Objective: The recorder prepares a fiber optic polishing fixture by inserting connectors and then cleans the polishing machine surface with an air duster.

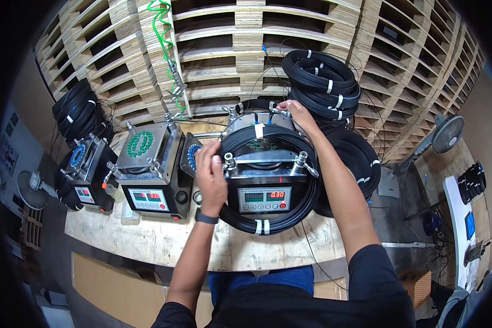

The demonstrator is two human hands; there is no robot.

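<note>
A box-shaped polishing machine (264,177) with a lit red display stands before me. A coil of black cable (263,227), bound with white tape, hangs around its front, and thin cable ends with blue connectors (256,121) reach its top. My left hand (210,177) is closed at the coil's left side, beside the front-left clamp post (229,160); its fingertips are partly hidden. At the back right corner of the top, my right hand (297,113) has its fingers closed at a metal clamp handle (279,111). The front-right clamp post (301,159) is untouched.
Two similar machines (147,199) (87,194) stand to the left on the wooden bench (164,240). Stacked black cable coils (325,82) rise at the back right. A green spiral hose (161,27) hangs before wooden pallets (249,44). Fans (446,134) (33,188) stand at both sides.
</note>
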